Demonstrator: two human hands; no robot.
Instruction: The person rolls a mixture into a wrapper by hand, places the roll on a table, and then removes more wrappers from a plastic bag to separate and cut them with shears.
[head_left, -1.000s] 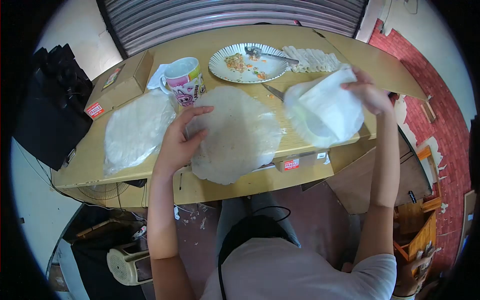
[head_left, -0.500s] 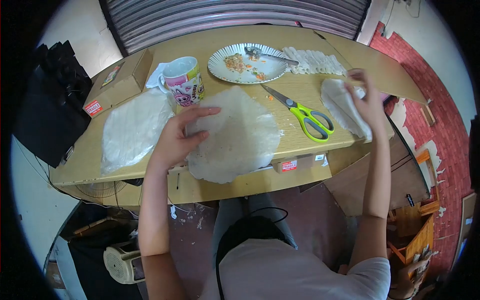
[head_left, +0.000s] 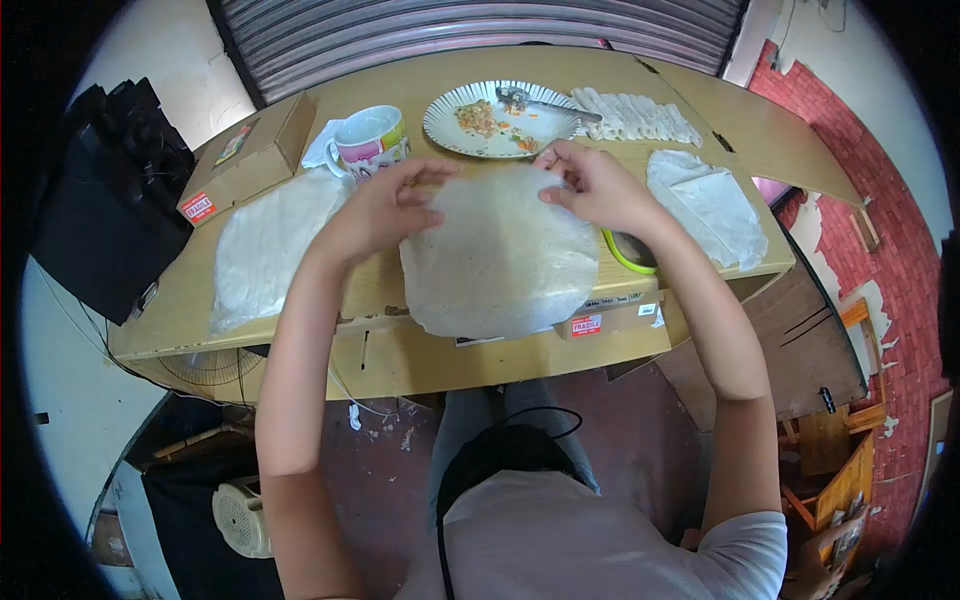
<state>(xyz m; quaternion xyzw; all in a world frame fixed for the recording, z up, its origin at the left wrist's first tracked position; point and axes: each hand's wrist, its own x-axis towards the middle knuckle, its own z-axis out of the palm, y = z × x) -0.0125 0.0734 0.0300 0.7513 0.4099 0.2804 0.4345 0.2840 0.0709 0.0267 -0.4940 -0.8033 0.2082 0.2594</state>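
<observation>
A thin, translucent, round spring roll wrapper (head_left: 500,260) is stretched between my hands, its lower part hanging past the table's front edge. My left hand (head_left: 390,205) is at its upper left edge, thumb and fingers curled around it and slightly blurred. At the upper right edge, my right hand (head_left: 590,185) pinches the wrapper between thumb and fingers. Just behind it stands a white fluted plate (head_left: 545,143) with chopped orange and green filling (head_left: 478,120) and a spoon (head_left: 560,108). Scissors with a green handle (head_left: 630,262) are mostly hidden under my right forearm and the wrapper.
Several white rolls (head_left: 640,118) lie in a row behind right. More white wrappers (head_left: 705,205) are stacked at the right. On the left are a mug (head_left: 368,145), a plastic-covered white stack (head_left: 270,245) and a cardboard box (head_left: 245,150). Another box (head_left: 615,318) sits below the tabletop.
My right hand has moved left from the wrapper stack to the upper right edge of the held wrapper. The wrapper has shifted right and now covers part of the scissors.
</observation>
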